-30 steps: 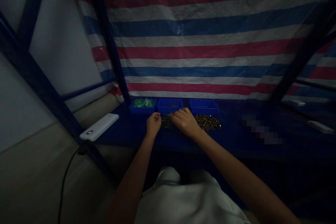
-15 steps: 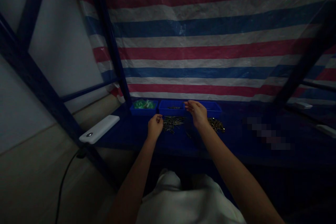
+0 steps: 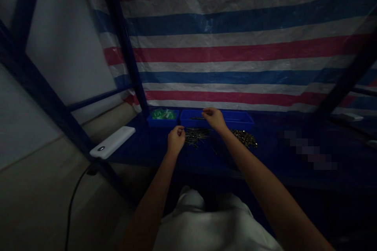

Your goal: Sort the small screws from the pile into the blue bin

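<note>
My left hand (image 3: 176, 140) is curled shut beside the left edge of a pile of thin dark screws (image 3: 194, 136) on the blue work surface (image 3: 265, 157). My right hand (image 3: 214, 117) hovers over the middle blue tray (image 3: 193, 118), fingers pinched together; what they hold is too small and dark to make out. The left blue tray (image 3: 163, 116) holds green plastic pieces. A third blue tray (image 3: 240, 117) stands to the right, and a heap of brassy screws (image 3: 245, 138) lies in front of it.
A white power bank (image 3: 112, 141) with a black cable lies at the left end of the surface. Blue metal frame posts (image 3: 123, 47) rise on both sides. A red, white and blue striped tarpaulin (image 3: 235, 47) hangs behind the trays. The light is dim.
My right hand has lifted off the dark screw pile and moved back and up to the middle tray. My left hand stayed closed by the pile, shifting slightly right.
</note>
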Available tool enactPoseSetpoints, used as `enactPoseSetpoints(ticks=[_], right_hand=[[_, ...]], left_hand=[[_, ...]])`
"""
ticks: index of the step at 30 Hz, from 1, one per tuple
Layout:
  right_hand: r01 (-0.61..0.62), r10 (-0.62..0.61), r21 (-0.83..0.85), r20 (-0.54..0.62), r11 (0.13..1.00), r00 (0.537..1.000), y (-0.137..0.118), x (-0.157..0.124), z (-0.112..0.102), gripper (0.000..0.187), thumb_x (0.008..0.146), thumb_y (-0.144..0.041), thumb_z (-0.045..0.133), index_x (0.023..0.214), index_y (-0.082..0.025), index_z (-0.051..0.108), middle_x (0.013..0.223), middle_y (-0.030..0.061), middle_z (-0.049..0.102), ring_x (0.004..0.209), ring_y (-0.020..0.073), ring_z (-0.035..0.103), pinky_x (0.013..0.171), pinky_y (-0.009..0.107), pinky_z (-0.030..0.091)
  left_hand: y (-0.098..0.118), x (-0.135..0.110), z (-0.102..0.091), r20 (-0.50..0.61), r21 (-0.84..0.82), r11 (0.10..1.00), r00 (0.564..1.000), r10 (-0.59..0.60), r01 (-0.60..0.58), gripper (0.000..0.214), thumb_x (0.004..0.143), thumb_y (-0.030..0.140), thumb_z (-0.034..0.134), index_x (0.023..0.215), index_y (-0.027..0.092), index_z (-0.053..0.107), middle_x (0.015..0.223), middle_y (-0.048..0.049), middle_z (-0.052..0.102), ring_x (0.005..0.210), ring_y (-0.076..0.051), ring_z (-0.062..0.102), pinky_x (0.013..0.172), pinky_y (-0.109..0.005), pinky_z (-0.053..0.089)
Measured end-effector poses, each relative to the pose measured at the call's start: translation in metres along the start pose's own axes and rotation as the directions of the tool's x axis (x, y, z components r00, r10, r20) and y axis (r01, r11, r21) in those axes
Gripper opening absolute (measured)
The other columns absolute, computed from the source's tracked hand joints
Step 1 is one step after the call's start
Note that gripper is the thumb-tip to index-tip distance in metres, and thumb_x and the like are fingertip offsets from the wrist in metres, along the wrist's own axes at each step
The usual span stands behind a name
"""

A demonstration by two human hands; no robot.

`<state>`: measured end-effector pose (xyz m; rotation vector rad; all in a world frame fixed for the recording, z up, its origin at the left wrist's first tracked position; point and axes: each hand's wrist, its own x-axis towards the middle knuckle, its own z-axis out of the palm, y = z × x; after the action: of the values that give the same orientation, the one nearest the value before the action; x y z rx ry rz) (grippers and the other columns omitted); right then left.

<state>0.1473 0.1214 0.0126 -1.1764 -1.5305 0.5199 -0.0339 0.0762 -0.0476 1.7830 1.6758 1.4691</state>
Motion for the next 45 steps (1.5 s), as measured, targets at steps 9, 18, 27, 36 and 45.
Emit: enactPoseSetpoints(ticks=[9,18,27,36,45], right_hand=[[0.171,0.090,-0.403,0.552,0.899,0.829,-0.027,-0.058,-0.053,0.009,0.071,-0.024,0.060,0.073,-0.016,0.065,0.067,0.0015,0.066,0.060,0.0126,0.059,0.056,0.021,0.040],[0.265,0.053,-0.488,0.545,0.832,0.837,-0.012,-0.110,-0.045,0.015,0.074,-0.026,0.062,0.086,-0.016,0.061,0.086,0.0063,0.061,0.074,0.0148,0.058,0.067,0.023,0.040],[0.334,-0.027,-0.447,0.565,0.830,0.824,-0.008,-0.113,-0.042,0.009,0.082,-0.015,0.049,0.078,-0.016,0.057,0.085,0.0048,0.055,0.078,0.0127,0.055,0.072,0.022,0.040],[0.197,-0.003,-0.384,0.451,0.902,0.893,-0.009,-0.106,-0.040,0.008,0.080,-0.012,0.049,0.075,-0.015,0.055,0.074,0.0030,0.059,0.067,0.0123,0.054,0.064,0.022,0.039],[0.194,-0.077,-0.316,0.346,0.929,0.935,-0.017,-0.094,-0.029,0.007,0.079,-0.013,0.049,0.076,-0.016,0.055,0.072,0.0016,0.061,0.065,0.0119,0.054,0.063,0.022,0.038]], left_hand=[[-0.003,0.000,0.002,-0.009,-0.012,1.000,1.000,0.004,-0.005,0.018,0.072,0.017,0.049,0.085,0.017,0.061,0.066,-0.0007,0.062,0.062,-0.012,0.057,0.064,-0.023,0.044],[-0.002,-0.001,0.000,-0.005,0.024,1.000,1.000,-0.008,0.008,0.018,0.072,0.018,0.048,0.085,0.017,0.061,0.068,-0.0021,0.063,0.064,-0.013,0.058,0.066,-0.024,0.044],[0.003,-0.002,-0.001,0.005,0.020,1.000,1.000,-0.020,0.019,0.019,0.073,0.017,0.047,0.085,0.017,0.061,0.067,-0.0018,0.063,0.062,-0.012,0.058,0.064,-0.023,0.043],[0.005,-0.004,-0.001,-0.009,0.067,0.996,0.998,0.063,-0.062,0.018,0.076,0.022,0.049,0.087,0.018,0.062,0.070,-0.0020,0.063,0.065,-0.013,0.056,0.069,-0.026,0.044],[0.029,-0.016,-0.008,0.280,-0.023,0.903,0.864,0.418,-0.430,0.020,0.081,0.030,0.051,0.091,0.023,0.066,0.093,-0.0039,0.063,0.094,-0.018,0.052,0.087,-0.032,0.039]])
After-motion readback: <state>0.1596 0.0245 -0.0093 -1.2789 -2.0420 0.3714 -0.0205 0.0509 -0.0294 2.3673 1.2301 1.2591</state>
